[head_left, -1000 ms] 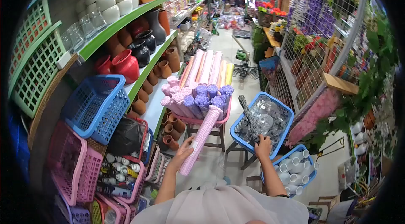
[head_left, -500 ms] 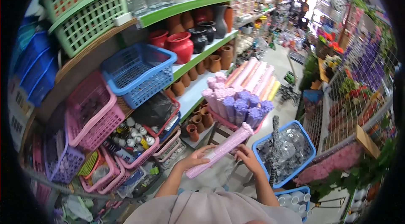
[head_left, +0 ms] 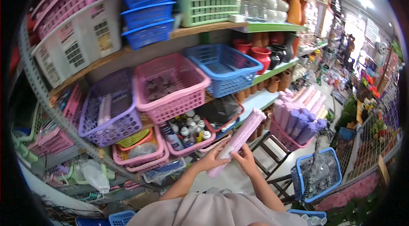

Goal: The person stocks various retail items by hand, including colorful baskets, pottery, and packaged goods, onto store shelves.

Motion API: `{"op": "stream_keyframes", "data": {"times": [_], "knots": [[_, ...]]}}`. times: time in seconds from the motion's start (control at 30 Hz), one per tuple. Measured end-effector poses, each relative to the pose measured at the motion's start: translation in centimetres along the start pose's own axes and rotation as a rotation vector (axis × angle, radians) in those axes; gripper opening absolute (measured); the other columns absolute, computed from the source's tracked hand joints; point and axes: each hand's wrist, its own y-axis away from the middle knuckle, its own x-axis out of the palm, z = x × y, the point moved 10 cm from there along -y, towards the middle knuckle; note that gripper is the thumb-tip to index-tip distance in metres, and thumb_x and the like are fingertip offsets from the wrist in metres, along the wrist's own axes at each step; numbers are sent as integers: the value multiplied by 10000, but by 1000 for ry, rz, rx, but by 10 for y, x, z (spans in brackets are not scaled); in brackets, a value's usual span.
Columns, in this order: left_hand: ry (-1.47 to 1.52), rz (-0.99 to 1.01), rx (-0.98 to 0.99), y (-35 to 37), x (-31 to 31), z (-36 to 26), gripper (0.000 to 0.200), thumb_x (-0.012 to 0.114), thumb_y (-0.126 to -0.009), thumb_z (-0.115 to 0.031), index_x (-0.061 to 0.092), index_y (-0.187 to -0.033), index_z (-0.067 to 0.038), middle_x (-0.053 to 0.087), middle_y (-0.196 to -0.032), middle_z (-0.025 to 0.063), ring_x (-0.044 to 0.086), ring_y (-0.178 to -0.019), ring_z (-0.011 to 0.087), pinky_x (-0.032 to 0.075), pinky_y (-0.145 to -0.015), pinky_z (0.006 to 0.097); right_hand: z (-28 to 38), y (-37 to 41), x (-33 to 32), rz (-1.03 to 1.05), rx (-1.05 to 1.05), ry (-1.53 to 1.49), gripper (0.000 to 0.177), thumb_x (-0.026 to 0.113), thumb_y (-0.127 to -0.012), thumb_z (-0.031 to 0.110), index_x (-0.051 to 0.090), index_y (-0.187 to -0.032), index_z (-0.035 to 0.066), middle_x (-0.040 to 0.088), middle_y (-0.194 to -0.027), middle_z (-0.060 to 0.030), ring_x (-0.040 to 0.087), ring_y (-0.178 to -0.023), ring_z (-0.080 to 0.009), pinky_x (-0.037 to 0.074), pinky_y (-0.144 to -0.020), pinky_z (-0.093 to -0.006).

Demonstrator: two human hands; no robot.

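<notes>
A long, slim bundle of pink pipe cleaners (head_left: 245, 134), with a pale band near its lower part, is held at a tilt in front of my body. My left hand (head_left: 215, 158) is closed around its lower part. My right hand (head_left: 244, 160) grips the bundle's right side, thumb against it. Beyond my hands, a pink basket (head_left: 279, 135) holds several similar bundles, pink ones (head_left: 286, 109) at the back and purple ones (head_left: 307, 126) in front.
To the left, shelving carries a purple basket (head_left: 91, 130), a pink basket (head_left: 170, 109) and a blue basket (head_left: 226, 85). Bottles (head_left: 194, 128) stand in a lower basket. A dark stool (head_left: 272, 153) and a blue-rimmed basket (head_left: 336, 179) stand at the right, near wire mesh (head_left: 370, 136).
My view has turned left, bringing more shelf baskets into sight. My right hand has moved in from near the bundle and now grips it; the bundle stands more upright.
</notes>
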Motion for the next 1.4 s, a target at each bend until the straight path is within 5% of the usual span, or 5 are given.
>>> {"op": "stream_keyframes", "data": {"times": [0.1, 0.5, 0.67, 0.93, 1.4], "knots": [[-68, -122, 81, 45, -50, -11, 714, 659, -851, -93, 269, -1449, -115, 341, -1405, 39, 426, -1242, 195, 443, -960, 342, 34, -21, 52, -46, 69, -304, 471, 622, -876, 72, 434, -1300, -11, 542, -1204, -98, 524, -1095, -175, 406, -950, -309], [-972, -993, 525, 275, -191, -273, 225, 540, -840, -26, 621, -1051, -25, 593, -1056, 102, 557, -1053, 221, 430, -915, 340, 94, -103, 193, 139, 314, -389, 280, 569, -922, 299, 551, -1106, 88, 578, -854, 26, 559, -727, -74, 449, -611, -231], [-1599, -1283, 507, 329, -212, -329, 129, 576, -828, -62, 632, -941, -34, 614, -951, 107, 564, -951, 301, 431, -848, 398, 132, -133, 259, 334, 301, -387, 372, 539, -935, 352, 530, -1151, 49, 630, -988, -53, 621, -872, -158, 506, -754, -337], [-1713, -1230, 247, 346, -278, -299, 320, 596, -843, -196, 584, -577, -17, 595, -625, 112, 557, -648, 307, 409, -644, 431, 153, -201, 368, 568, 293, -257, 449, 581, -901, 414, 555, -1131, 30, 616, -949, -56, 610, -829, -176, 497, -725, -309], [-1729, -1272, 257, 348, -285, -295, 341, 593, -842, -233, 583, -555, -49, 582, -596, 105, 550, -610, 299, 418, -626, 418, 81, -321, 544, 705, 294, 237, 434, 671, -817, 365, 599, -1058, 12, 627, -890, -108, 652, -823, -240, 582, -638, -410]]}}
